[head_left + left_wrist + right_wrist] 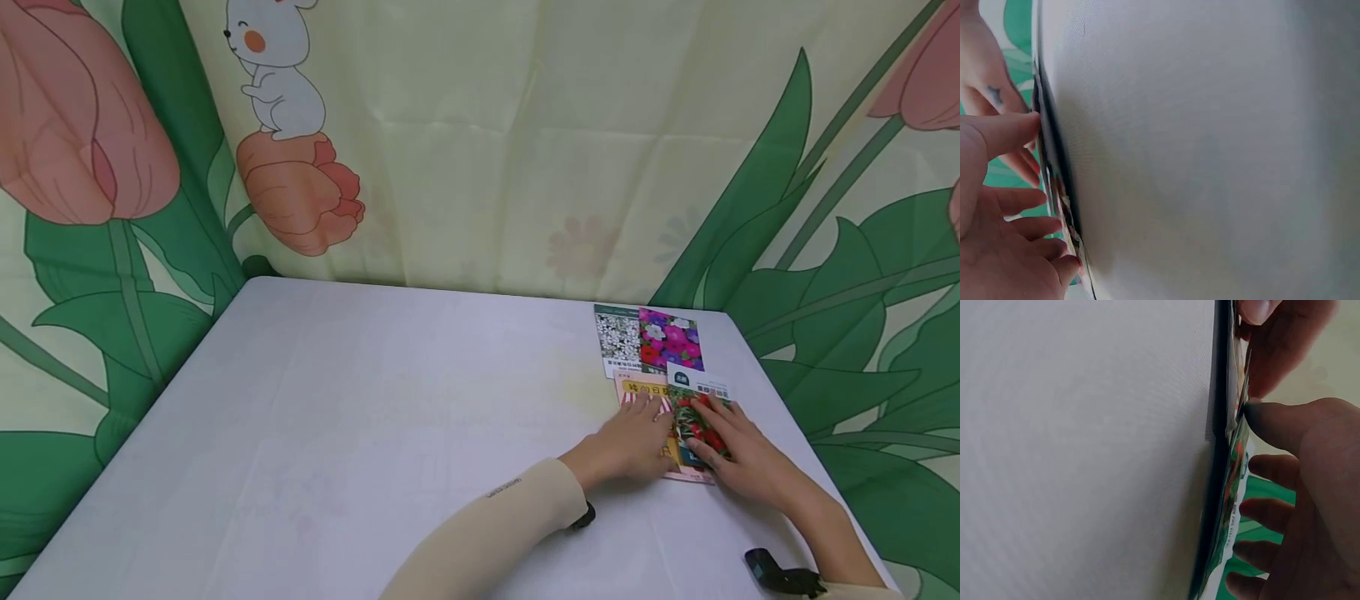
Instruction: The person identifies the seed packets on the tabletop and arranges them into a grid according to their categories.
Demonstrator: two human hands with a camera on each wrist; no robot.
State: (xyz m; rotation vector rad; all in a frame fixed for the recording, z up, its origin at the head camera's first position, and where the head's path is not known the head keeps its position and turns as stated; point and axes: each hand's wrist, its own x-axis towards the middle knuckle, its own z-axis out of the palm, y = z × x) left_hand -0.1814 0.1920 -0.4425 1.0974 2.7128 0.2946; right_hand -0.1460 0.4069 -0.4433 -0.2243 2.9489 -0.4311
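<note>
Flat printed packets, like seed packets, lie at the table's right side. My left hand (630, 442) rests on a pink-and-yellow packet (636, 385), covering its middle. Overlapping that one is a packet with red and green plants (686, 425); the spread fingers of my right hand (742, 454) lie on it. Behind them, a packet with pink and purple flowers (670, 337) overlaps one with white flowers (619, 337). Both wrist views show the packets edge-on, with the fingers of the left hand (1010, 244) and right hand (1310, 494) lightly bent against them.
A white-covered table (360, 417) stretches out to the left. Behind it hangs a pale curtain (465, 150) printed with tulips and a white animal. The table's right edge runs close beside my right hand.
</note>
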